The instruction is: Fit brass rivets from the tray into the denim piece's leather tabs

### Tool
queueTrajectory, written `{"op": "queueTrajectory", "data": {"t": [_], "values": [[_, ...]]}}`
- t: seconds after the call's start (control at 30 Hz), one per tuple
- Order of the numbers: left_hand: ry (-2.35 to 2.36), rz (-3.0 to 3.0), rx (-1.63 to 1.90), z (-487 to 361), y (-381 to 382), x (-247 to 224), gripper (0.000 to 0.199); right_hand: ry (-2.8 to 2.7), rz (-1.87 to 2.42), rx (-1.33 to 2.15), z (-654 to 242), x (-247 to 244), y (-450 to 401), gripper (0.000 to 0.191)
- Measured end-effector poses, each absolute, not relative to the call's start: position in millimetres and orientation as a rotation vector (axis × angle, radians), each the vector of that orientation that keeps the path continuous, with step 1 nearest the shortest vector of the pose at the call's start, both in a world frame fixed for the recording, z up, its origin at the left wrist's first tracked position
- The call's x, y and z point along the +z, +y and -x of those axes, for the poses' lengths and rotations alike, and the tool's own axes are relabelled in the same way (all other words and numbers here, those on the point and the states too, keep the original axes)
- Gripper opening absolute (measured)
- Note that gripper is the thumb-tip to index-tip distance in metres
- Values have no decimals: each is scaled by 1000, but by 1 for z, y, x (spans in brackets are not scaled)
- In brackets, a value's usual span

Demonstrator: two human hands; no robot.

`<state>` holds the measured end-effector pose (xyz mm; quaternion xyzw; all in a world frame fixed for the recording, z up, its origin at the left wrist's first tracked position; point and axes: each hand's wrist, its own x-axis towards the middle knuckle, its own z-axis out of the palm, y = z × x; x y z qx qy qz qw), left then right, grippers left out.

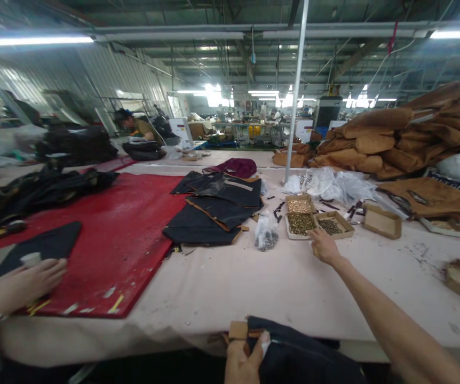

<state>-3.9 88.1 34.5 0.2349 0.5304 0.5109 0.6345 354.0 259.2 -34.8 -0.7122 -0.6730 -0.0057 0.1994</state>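
My right hand point(323, 246) reaches far across the table, fingers bent at the front edge of an open cardboard box of small brass-coloured metal pieces point(300, 223). Whether it holds a piece I cannot tell. Beside that box lies a second one with darker pieces point(331, 226). At the near table edge, my left hand point(243, 358) grips a dark fabric piece point(294, 352) with a brown tag point(238, 330) under the thumb. A small clear bag of dark parts point(266, 234) lies left of the boxes.
Another person's hand point(24, 282) rests on dark cloth over a red mat point(113, 240) at the left, by a white object point(31, 260). Stacked dark panels point(214, 210) lie mid-table. Brown garments point(406, 138) pile up at right. An upright metal pole point(296, 90) rises beyond the boxes; more boxes point(382, 221) lie at right.
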Motion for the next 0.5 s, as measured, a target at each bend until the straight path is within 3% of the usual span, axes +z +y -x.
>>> {"op": "queueTrajectory", "data": {"t": [0.13, 0.33, 0.5], "values": [[1153, -530, 1213, 3, 88, 44, 46, -1987, 2158, -69, -361, -41, 267, 29], [1134, -511, 1121, 1, 91, 55, 39, -2045, 2221, -210, -364, -40, 261, 41], [1114, -537, 1199, -10, 89, 66, 37, -2047, 2258, -252, -361, -33, 270, 22]]}}
